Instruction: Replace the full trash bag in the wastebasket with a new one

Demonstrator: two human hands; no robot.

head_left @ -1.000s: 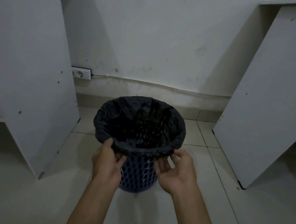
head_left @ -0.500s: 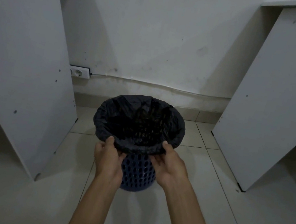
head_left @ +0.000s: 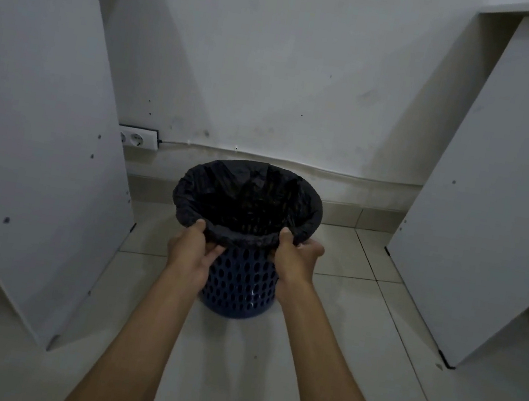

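Note:
A blue perforated wastebasket [head_left: 239,286] stands on the tiled floor in front of the wall. A black trash bag [head_left: 249,198] lines it, its edge folded over the rim. My left hand [head_left: 190,254] grips the folded bag edge at the near left of the rim, thumb on top and fingers under the fold. My right hand [head_left: 295,257] grips the bag edge at the near right, thumb over the rim. The inside of the bag is dark and I cannot tell what it holds.
White furniture panels stand on both sides: one to the left [head_left: 35,129] and one to the right [head_left: 500,189]. A double wall socket [head_left: 138,138] with a cable sits low on the wall. Pale floor tiles [head_left: 327,366] surround the basket.
My right hand has slid from the near middle of the rim out to the near right. The left hand stays at the near left. The view has come closer to the basket.

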